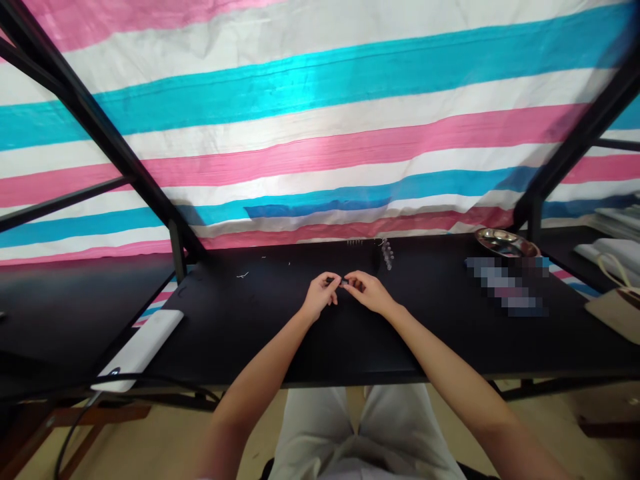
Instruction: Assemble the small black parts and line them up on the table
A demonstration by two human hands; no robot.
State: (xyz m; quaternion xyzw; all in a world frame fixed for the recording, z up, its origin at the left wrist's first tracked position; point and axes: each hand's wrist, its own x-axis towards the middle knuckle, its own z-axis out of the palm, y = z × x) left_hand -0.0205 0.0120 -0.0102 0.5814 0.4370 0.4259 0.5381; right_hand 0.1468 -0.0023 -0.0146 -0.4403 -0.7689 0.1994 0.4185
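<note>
Over the middle of the black table (240, 333), my left hand (321, 293) and my right hand (367, 291) meet at the fingertips. Between them is a small dark piece (344, 282), pinched from both sides. Its kind is too small to make out, and the fingers cover part of it. Just beyond my right hand lies a short strip of clear, bead-like bumps (387, 255). A row of small pale pieces (355, 242) sits near the table's back edge.
A shiny metal dish (507, 243) stands at the back right, beside a blurred-out flat item (507, 287). At the left edge lies a white power bank (143, 350) with a black cable. White thread scraps (243, 275) lie at the back left. Striped sheeting (320, 147) hangs behind.
</note>
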